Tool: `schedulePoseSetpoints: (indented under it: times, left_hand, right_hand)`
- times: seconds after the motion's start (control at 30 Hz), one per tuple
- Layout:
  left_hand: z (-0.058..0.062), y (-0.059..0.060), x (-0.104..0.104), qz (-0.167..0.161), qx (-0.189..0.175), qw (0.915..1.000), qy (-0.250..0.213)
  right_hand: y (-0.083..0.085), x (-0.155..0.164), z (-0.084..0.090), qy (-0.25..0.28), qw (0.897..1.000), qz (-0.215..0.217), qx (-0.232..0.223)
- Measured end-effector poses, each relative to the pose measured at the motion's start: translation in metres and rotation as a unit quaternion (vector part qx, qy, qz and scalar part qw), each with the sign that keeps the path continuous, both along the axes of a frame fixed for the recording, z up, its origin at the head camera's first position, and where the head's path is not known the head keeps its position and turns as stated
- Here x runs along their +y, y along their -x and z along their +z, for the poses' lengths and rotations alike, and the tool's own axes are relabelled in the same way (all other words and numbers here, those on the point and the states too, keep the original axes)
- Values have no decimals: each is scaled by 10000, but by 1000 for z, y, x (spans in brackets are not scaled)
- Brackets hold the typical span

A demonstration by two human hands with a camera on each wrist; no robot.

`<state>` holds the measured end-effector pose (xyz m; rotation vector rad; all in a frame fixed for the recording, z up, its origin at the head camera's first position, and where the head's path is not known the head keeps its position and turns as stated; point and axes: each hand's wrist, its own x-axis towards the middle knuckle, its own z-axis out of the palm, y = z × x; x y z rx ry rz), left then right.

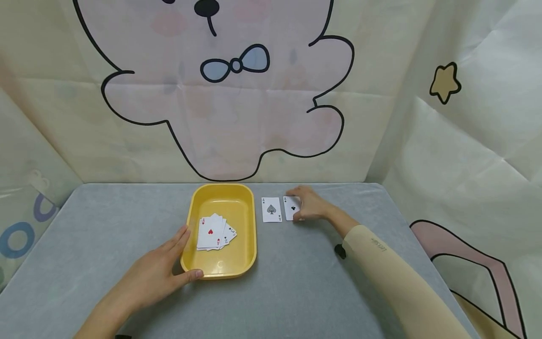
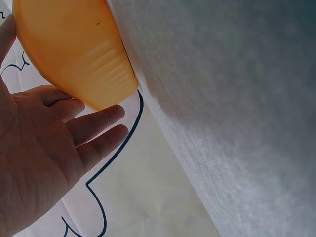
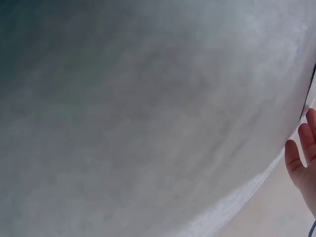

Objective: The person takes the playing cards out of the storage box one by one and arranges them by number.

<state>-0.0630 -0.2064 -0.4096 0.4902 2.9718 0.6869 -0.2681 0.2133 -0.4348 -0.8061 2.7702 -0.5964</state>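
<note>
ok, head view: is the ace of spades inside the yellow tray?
No, the ace of spades lies on the grey tabletop, outside the yellow tray.

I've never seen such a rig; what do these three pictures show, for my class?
There is no machine, just a person working bare-handed. The widest picture comes from a head camera looking forward and down; the others from a camera on each wrist. On the table sits a tray with cards inside, the ace of hearts on top. The left hand touches the tray's rim. To the tray's right lies the ace of spades, and beside it the right hand grips the ace of clubs by its edges.
</note>
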Motion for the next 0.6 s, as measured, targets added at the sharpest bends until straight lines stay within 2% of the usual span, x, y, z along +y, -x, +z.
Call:
schedulePoseSetpoints:
  times: [0.23,0.37,0.6]
  left_hand:
    - [0,1,0,-41,28,10000,-11]
    - [0,1,0,-40,16,10000,-2]
    - [0,0,1,-45,24,10000,2]
  right_hand:
    - [-4,1,15,754,9962,-375,-240]
    - [-7,-3,23,1344,9902,-306,-203]
    - [-12,-18,39,1851,9827,-93,17]
